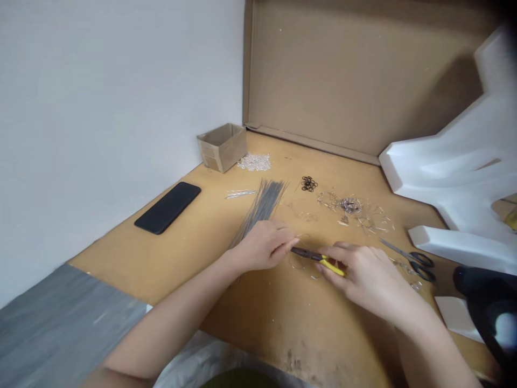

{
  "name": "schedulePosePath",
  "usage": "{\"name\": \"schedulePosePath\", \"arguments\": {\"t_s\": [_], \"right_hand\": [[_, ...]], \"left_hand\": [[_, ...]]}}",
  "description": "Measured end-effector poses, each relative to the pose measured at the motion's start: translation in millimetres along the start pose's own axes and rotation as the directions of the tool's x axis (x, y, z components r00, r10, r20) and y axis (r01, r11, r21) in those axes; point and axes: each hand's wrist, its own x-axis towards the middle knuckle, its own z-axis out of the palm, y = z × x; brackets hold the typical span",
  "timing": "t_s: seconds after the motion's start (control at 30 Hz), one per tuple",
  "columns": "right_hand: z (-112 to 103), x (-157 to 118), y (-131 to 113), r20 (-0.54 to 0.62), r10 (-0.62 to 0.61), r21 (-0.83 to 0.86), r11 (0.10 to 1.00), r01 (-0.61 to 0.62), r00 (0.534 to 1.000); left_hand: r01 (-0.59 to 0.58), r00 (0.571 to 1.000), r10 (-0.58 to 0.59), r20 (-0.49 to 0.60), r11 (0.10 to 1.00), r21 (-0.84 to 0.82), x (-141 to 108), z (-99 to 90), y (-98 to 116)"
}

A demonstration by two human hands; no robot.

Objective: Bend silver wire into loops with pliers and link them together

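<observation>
My right hand grips a pair of pliers with dark jaws and yellow handles. The jaws point left and meet the fingertips of my left hand. Those fingers are pinched on a thin wire, of which only a faint curved bit shows. Just behind my left hand lies a bundle of straight grey wires, partly covered by that hand and forearm. Thin wire loops also lie on the table under the pliers.
A small cardboard box stands by the wall near a pile of clear beads. A black phone lies left. Black rings, tangled wire pieces, scissors and white foam pieces are rightward. A cardboard panel closes the back.
</observation>
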Motion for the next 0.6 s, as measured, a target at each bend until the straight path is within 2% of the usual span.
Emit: {"name": "schedulePosePath", "arguments": {"t_s": [0.37,0.6], "right_hand": [[2.9,-4.2,-2.2,-0.078,-0.021,-0.119,0.993,0.012,0.997],[1.9,-5.2,-1.8,-0.046,-0.020,-0.119,0.993,0.014,0.999]], "left_hand": [[-0.028,0.999,0.028,-0.040,0.999,0.022,-0.1,2.2,0.4],[-0.037,0.996,0.037,-0.077,0.999,0.005,-0.4,3.7,2.5]]}}
